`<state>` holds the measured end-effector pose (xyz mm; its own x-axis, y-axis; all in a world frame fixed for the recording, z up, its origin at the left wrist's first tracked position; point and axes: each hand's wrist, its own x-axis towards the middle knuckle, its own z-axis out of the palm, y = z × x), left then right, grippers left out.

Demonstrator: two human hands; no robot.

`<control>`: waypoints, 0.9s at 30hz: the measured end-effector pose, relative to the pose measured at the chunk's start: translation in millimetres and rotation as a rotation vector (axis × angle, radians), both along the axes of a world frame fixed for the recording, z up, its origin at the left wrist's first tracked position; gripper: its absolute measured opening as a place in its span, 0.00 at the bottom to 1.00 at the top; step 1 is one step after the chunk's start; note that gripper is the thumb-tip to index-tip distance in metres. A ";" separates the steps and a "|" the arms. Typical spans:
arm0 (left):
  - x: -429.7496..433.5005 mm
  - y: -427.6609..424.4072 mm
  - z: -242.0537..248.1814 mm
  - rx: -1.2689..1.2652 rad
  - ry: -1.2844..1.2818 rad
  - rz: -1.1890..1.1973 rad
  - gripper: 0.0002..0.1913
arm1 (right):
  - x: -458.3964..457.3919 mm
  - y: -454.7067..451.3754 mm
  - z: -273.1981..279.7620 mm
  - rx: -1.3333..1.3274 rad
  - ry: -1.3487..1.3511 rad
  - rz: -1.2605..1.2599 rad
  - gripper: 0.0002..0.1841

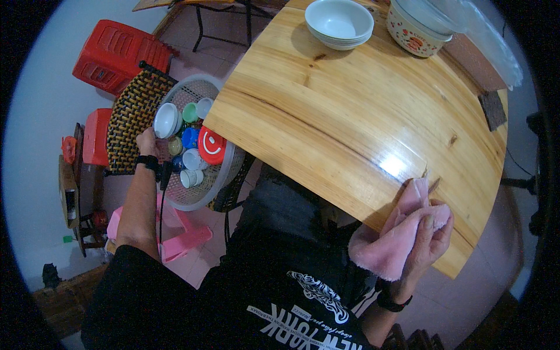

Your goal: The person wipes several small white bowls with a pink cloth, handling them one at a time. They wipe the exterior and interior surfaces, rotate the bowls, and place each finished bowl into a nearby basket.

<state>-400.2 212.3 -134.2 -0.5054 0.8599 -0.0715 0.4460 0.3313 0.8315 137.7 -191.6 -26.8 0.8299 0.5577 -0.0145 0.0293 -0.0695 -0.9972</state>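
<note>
My right hand (pixel 431 238) grips a folded pink cloth (pixel 391 245) over the near right edge of the wooden table (pixel 350 127). On the left, my left hand (pixel 147 142) reaches to the rim of a pale plastic basket (pixel 210 194). It is beside a small stack of white bowls (pixel 166 121) tilted in the basket; its fingertips are hidden, so I cannot tell whether it grips them. Also in the basket are a green cup (pixel 190 113), a blue cup (pixel 190 138), a white cup (pixel 191 178) and a red lid with a white smile (pixel 212 145).
The basket rests on a woven-back chair (pixel 135 118). A stack of white bowls (pixel 339 24) and a patterned lidded container (pixel 415 33) stand at the table's far side, near clear plastic wrap (pixel 494 48). Red plastic stools (pixel 118 54) and a pink stool (pixel 183 236) are left.
</note>
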 end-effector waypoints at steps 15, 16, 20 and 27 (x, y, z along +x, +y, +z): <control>262.3 -18.9 131.3 0.564 0.056 -0.738 0.11 | 0.0 2.8 6.0 -0.069 -0.054 0.016 0.16; 284.9 -23.8 137.3 0.636 0.109 -0.834 0.11 | -0.9 2.3 8.1 -0.082 -0.012 0.003 0.16; 358.3 -39.3 155.9 0.926 0.578 -1.174 0.13 | -3.5 4.2 11.4 -0.030 0.039 0.020 0.15; 445.8 -49.3 144.6 0.989 0.804 -1.377 0.18 | -4.1 4.0 13.1 -0.026 0.076 -0.014 0.15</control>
